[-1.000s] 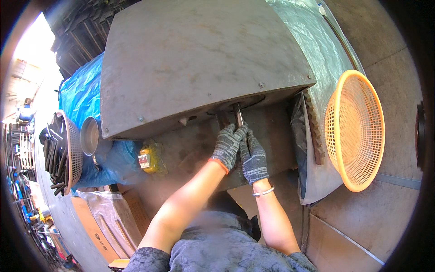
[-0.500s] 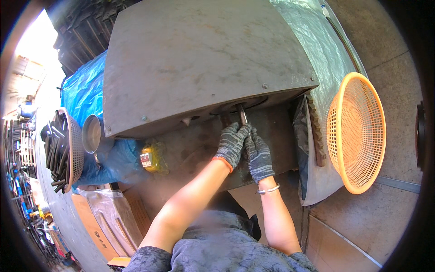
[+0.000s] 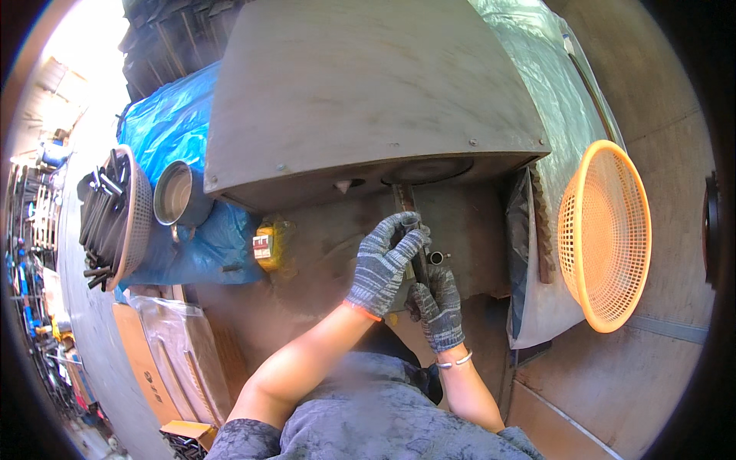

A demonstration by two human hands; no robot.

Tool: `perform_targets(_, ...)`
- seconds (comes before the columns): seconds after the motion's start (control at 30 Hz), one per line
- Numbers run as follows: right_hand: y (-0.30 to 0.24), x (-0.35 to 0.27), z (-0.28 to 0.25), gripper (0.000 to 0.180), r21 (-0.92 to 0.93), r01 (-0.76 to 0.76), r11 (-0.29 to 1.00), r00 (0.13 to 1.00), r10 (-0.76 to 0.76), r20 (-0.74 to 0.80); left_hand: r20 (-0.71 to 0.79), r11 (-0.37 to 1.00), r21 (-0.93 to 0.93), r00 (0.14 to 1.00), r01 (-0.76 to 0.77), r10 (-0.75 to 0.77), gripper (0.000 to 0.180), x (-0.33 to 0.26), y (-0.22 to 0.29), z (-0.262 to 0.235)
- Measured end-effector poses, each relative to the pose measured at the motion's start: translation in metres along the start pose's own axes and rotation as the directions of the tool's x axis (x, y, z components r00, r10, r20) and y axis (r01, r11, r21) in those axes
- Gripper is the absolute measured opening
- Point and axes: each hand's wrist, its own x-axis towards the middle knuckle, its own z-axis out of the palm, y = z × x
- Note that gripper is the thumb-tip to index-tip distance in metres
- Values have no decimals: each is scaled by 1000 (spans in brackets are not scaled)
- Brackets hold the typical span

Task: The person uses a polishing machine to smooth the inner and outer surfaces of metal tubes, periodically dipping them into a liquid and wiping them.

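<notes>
My left hand (image 3: 387, 261), in a grey striped knit glove with an orange cuff, is closed around a dark metal tube (image 3: 418, 270). Just above the fingers, a flat dark metal bar (image 3: 403, 198) runs up to the round opening (image 3: 429, 170) in the grey housing (image 3: 368, 77). Lower and to the right, my right hand (image 3: 438, 313), gloved alike, has curled fingers by the tube's lower end; what they grip is mostly hidden. Right above them shows the round end of a small metal pipe (image 3: 436, 257) with a side stud. I cannot tell whether that hand holds it.
An orange plastic basket (image 3: 606, 238) stands at right. At left are a basket of dark tubes (image 3: 132, 222), a metal mug (image 3: 184, 195) and blue plastic sheeting (image 3: 172, 111). A yellow packet (image 3: 268, 247) lies under the housing. A toothed strip (image 3: 544, 238) hangs near the right side.
Both hands have drawn back from the housing's opening toward my body, the right one lower. The pipe end with the stud now shows between them. The view has shifted slightly.
</notes>
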Motion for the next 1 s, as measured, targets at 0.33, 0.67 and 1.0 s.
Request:
perform_targets(0.33,20,-8,31,26,-174,392,904,917,-367,159,-29,999,-35,999,-27,26,28,-31,25,-39)
perform_targets(0.67,15,-30,100,27,66,-121,990,946,95,309,-40,993,-91,997,-72,68,26,-54,61,-121)
perform_targets(1.0,9,-36,198,25,-167,-145,975,911,198,363,-112,971,-208,989,-116,94,27,-79,100,-204)
